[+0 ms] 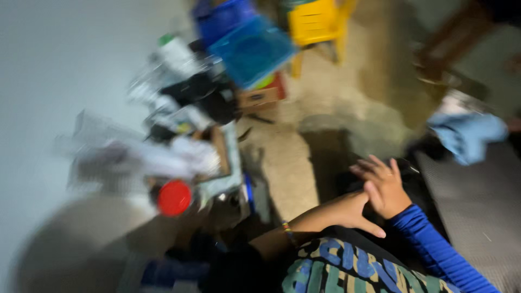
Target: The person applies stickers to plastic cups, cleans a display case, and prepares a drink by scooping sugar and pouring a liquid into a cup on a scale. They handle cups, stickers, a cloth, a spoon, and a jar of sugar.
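I saw my right hand (386, 190), fingers spread, lying across my bare left hand (353, 212); both gripped nothing, red round lid (174, 197) well left.

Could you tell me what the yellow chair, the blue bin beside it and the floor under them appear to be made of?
The yellow chair looks like moulded plastic: uniform bright colour, slatted back. The blue bin also seems plastic, smooth and faintly glossy, though motion blur hides detail. The floor looks like bare concrete, matt and blotchy grey-beige.

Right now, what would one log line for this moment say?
left hand: meets right hand, empty | right hand: fingers spread, blue sleeve | nearby: red lid, yellow chair | view: blurred
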